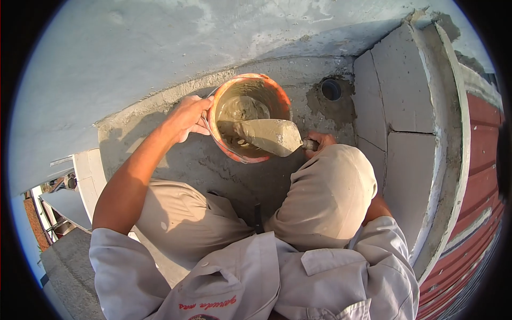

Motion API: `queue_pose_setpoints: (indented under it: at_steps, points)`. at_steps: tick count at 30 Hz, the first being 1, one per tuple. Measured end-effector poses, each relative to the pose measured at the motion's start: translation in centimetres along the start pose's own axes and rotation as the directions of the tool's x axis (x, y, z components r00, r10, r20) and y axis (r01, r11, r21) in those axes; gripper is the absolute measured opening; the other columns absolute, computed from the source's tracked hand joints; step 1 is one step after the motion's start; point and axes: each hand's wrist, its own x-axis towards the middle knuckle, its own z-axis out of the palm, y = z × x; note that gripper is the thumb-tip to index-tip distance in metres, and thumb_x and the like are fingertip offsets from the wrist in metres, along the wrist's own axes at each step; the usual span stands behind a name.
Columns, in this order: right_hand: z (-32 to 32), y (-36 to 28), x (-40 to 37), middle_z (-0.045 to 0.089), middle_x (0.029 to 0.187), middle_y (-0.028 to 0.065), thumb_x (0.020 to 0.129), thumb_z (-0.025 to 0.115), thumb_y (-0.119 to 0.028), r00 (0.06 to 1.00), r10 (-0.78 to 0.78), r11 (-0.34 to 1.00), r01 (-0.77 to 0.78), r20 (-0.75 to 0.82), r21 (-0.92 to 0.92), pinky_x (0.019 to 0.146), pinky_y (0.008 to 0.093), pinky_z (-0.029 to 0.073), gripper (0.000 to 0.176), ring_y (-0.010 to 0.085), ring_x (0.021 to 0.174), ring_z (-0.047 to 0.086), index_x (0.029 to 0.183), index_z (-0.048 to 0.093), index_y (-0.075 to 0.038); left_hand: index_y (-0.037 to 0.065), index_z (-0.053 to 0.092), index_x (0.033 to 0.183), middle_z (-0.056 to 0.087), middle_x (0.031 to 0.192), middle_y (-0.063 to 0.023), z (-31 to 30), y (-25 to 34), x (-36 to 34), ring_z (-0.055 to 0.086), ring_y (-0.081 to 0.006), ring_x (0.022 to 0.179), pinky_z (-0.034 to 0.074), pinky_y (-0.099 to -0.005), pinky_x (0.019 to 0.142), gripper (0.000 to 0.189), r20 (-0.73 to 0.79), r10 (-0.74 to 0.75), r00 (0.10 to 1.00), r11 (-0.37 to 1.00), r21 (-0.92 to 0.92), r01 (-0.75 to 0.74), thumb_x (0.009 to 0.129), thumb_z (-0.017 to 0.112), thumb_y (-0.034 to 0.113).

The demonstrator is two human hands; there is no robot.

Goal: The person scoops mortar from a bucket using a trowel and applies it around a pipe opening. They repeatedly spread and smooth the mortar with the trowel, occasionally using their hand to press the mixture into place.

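Observation:
An orange bucket (281, 96) stands tilted on the floor between my knees and the wall, with wet grey mortar (240, 109) inside. My left hand (194, 116) grips its left rim, near the wire handle. In my right hand (320, 142) is the handle of a trowel (273, 135), partly hidden behind my right knee. The trowel's broad blade, smeared with mortar, reaches over the bucket's right rim, and its far end is over the mortar.
A round dark pipe opening (331, 89) sits in the floor's far right corner, with damp mortar around it. A low block wall (408, 90) runs along the right, with red corrugated sheeting (482, 154) beyond. The plastered wall (160, 48) rises ahead.

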Motion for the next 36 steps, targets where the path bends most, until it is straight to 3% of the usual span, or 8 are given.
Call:
queue_pose_setpoints:
  at_steps: [3, 6, 7, 10, 12, 19, 28, 36]
  points:
    - [-0.4, 0.7, -0.8, 0.071, 0.084, 0.0120, 0.082, 0.071, -0.013, 0.993, 0.092, 0.996, -0.093, -0.075, -0.011, 0.070, 0.0372, 0.053, 0.021, 0.0210, 0.075, 0.068, 0.102, 0.070, -0.008, -0.003, 0.055, 0.116, 0.068, 0.103, -0.0189, -1.0, -1.0, 0.2, 0.070, -0.0304, 0.088, 0.057, -0.0479, 0.084, 0.044, -0.063, -0.022, 0.998, 1.000, -0.001, 0.022, 0.102, 0.057, 0.039]
    - [2.2, 8.8, -0.2, 0.071, 0.085, 0.0120, 0.083, 0.071, -0.013, 0.959, -0.042, 0.972, 0.104, -0.281, 0.212, 0.071, 0.0351, 0.053, 0.024, 0.0165, 0.079, 0.067, 0.106, 0.070, -0.006, -0.006, 0.051, 0.122, 0.067, 0.108, -0.0220, -1.9, -2.2, 1.0, 0.069, -0.0335, 0.094, 0.056, -0.0502, 0.087, 0.050, -0.128, -0.061, 0.990, 0.998, 0.018, 0.063, 0.100, 0.060, 0.038]
    - [0.3, 5.5, -1.9, 0.073, 0.088, 0.0137, 0.084, 0.071, -0.011, 0.960, 0.117, 0.963, -0.048, -0.253, 0.265, 0.072, 0.0350, 0.052, 0.027, 0.0143, 0.081, 0.066, 0.110, 0.070, -0.005, -0.007, 0.049, 0.125, 0.067, 0.110, -0.0223, -2.3, -2.7, 1.4, 0.069, -0.0339, 0.095, 0.055, -0.0508, 0.088, 0.053, -0.152, -0.077, 0.985, 0.996, 0.027, 0.082, 0.100, 0.061, 0.038]
    - [0.7, 9.7, -2.9, 0.074, 0.091, 0.0163, 0.084, 0.073, -0.011, 0.917, 0.156, 0.932, -0.014, -0.366, 0.362, 0.074, 0.0366, 0.053, 0.030, 0.0176, 0.083, 0.068, 0.113, 0.069, -0.002, -0.007, 0.042, 0.131, 0.065, 0.118, -0.0238, -3.7, -4.1, 2.9, 0.070, -0.0346, 0.097, 0.055, -0.0518, 0.090, 0.057, -0.144, -0.103, 0.984, 0.993, 0.047, 0.111, 0.098, 0.064, 0.034]
    - [1.0, 13.1, -2.6, 0.074, 0.094, 0.0186, 0.082, 0.077, -0.012, 0.851, 0.355, 0.889, -0.179, -0.387, 0.421, 0.076, 0.0381, 0.054, 0.035, 0.0210, 0.086, 0.070, 0.114, 0.069, 0.000, -0.007, 0.042, 0.131, 0.064, 0.120, -0.0246, -3.8, -4.1, 2.9, 0.071, -0.0350, 0.099, 0.055, -0.0523, 0.092, 0.056, -0.137, -0.111, 0.984, 0.991, 0.056, 0.119, 0.098, 0.063, 0.032]
    - [-1.4, 11.5, -2.7, 0.074, 0.098, 0.0241, 0.079, 0.083, -0.021, 0.812, 0.382, 0.923, -0.352, -0.440, 0.153, 0.081, 0.0408, 0.055, 0.049, 0.0295, 0.092, 0.073, 0.117, 0.067, 0.005, -0.007, 0.035, 0.136, 0.061, 0.127, -0.0251, -3.8, -3.8, 3.0, 0.070, -0.0386, 0.104, 0.053, -0.0531, 0.096, 0.060, -0.177, -0.138, 0.975, 0.990, 0.007, 0.142, 0.096, 0.063, 0.028]
    - [-0.8, 8.6, 0.3, 0.073, 0.095, 0.0253, 0.081, 0.076, -0.017, 0.788, 0.450, 0.890, -0.359, -0.419, 0.281, 0.079, 0.0433, 0.054, 0.039, 0.0298, 0.087, 0.073, 0.109, 0.068, 0.009, -0.005, -0.001, 0.161, 0.032, 0.159, -0.0330, -4.2, -3.6, 2.2, 0.062, -0.0475, 0.120, 0.043, -0.0578, 0.108, 0.100, -0.145, -0.153, 0.977, 0.988, -0.017, 0.152, 0.095, 0.065, 0.030]
    - [-1.5, 6.2, 2.4, 0.071, 0.097, 0.0299, 0.083, 0.066, -0.017, 0.735, 0.466, 0.885, -0.394, -0.493, 0.249, 0.083, 0.0450, 0.053, 0.039, 0.0364, 0.094, 0.073, 0.112, 0.067, 0.009, -0.005, 0.000, 0.161, 0.030, 0.160, -0.0335, -4.3, -3.7, 1.7, 0.058, -0.0509, 0.123, 0.043, -0.0566, 0.108, 0.100, -0.136, -0.135, 0.981, 0.991, -0.039, 0.131, 0.094, 0.066, 0.031]
